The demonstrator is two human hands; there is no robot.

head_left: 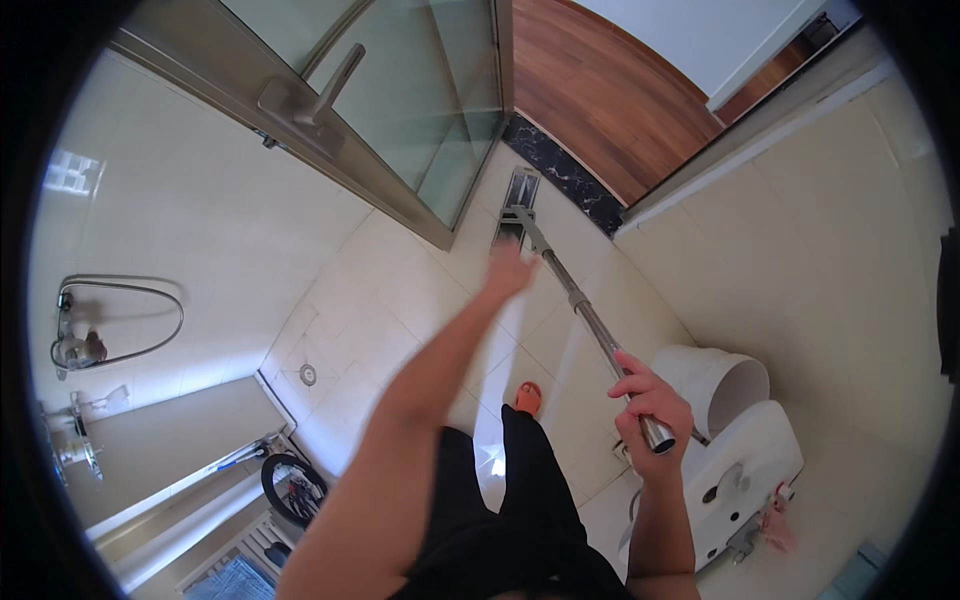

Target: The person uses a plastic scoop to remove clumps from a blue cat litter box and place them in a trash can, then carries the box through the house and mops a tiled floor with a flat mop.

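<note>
A flat mop point(597, 326) with a metal pole slants from its grey flat head point(521, 188) on the tiled floor up toward me. My right hand point(656, 408) is closed round the top of the pole, just below its round end. My left arm stretches far forward. My left hand point(511, 268) is at the near end of the mop head, beside the lower pole. Its fingers are blurred and partly hidden, so I cannot make out whether they touch or grip the head.
An open glass door point(420, 110) with a metal handle point(335, 85) stands at the left. Past the dark threshold point(565, 170) lies wooden flooring point(600, 90). A white sink point(745, 485) and a white cylindrical bin-like object point(735, 390) are at my right. A floor drain point(308, 375) lies left.
</note>
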